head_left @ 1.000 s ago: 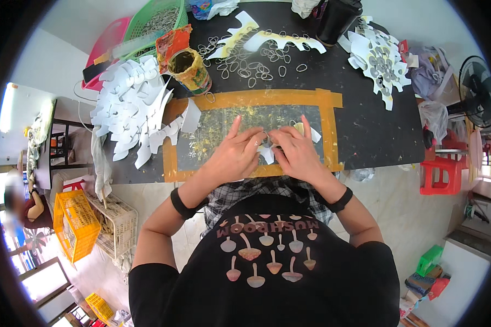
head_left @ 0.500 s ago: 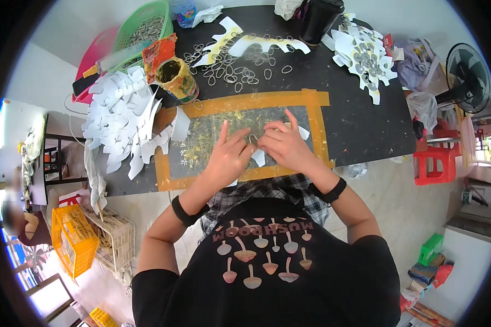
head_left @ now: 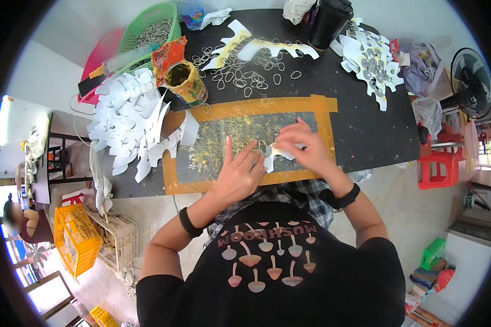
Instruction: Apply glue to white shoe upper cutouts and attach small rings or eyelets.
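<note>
Closest in: black T-shirt (head_left: 267, 297) with mushroom shapes, plaid cloth (head_left: 292, 203) over the lap, dark wristband (head_left: 190, 222) below the left hand (head_left: 240, 173).

Left hand over the near middle of the dark mat (head_left: 213, 133): inner fingers drawn together and aimed right, outermost finger raised apart. At those fingertips, an oval metal ring (head_left: 264, 147); pinched or merely touched, cannot tell. Right hand (head_left: 313, 152) across from it: fingers bent, gap visible between thumb and fingers, grip on the white cut-out (head_left: 278, 154) beneath hidden, so cannot tell.

Key relation: ring between the two hands, nearer the left, long axis roughly front to back; cut-out just right of it, running roughly left to right, mostly on the right hand's side, left end close by the ring. Contact between ring and cut-out: too small to tell.

Farther: orange tape (head_left: 170, 177) around the mat; white heap (head_left: 128, 109) to the left; yellow-smeared can (head_left: 188, 87); loose rings (head_left: 247, 91) scattered beside yellow-edged strips (head_left: 281, 49). Far right, ring-covered stack (head_left: 368, 62); far left, green basket (head_left: 130, 34).
</note>
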`<state>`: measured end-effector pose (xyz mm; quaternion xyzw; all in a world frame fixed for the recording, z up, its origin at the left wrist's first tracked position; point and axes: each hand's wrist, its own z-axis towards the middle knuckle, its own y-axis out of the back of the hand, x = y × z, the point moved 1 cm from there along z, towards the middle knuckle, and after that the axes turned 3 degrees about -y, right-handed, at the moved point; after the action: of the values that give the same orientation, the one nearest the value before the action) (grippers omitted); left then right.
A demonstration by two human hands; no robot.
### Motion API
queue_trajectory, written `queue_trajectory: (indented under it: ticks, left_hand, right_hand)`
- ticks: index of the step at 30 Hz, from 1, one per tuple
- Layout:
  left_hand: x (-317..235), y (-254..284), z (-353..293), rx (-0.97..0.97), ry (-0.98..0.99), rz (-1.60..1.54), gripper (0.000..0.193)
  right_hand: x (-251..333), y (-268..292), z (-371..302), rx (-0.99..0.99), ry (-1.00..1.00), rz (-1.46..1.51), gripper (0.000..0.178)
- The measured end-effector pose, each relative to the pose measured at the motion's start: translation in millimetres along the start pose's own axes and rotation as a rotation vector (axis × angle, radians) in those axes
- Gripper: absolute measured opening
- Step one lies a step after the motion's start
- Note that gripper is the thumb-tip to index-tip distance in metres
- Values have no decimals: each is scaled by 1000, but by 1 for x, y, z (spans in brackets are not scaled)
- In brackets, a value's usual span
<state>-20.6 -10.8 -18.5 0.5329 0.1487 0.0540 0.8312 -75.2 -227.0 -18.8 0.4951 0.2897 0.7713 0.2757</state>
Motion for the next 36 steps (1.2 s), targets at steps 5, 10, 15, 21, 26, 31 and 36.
queue_trajectory:
  ticks: [5, 10, 15, 21, 26, 31, 36]
  left_hand:
    - [0, 3, 1, -65, 102, -51, 26]
    - [3, 6, -1, -77, 130, -111, 28]
    - [10, 9, 6, -39, 267, -265, 42]
    - [33, 36, 33, 65, 70, -361, 18]
    - [43, 51, 51, 126, -39, -795, 16]
    - [38, 55, 56, 195, -166, -1259, 12]
    - [31, 53, 47, 115, -126, -1442, 9]
  right_hand:
    - [7, 13, 19, -281, -233, 74, 23]
    - [22, -10, 16, -50, -49, -89, 22]
    - [26, -1, 17, 82, -139, 53, 20]
    - [36, 22, 24, 114, -206, 248, 17]
    - [43, 41, 33, 222, -129, 392, 18]
    - [48, 41, 32, 355, -84, 816, 23]
    - [43, 13, 20, 316, -84, 1089, 25]
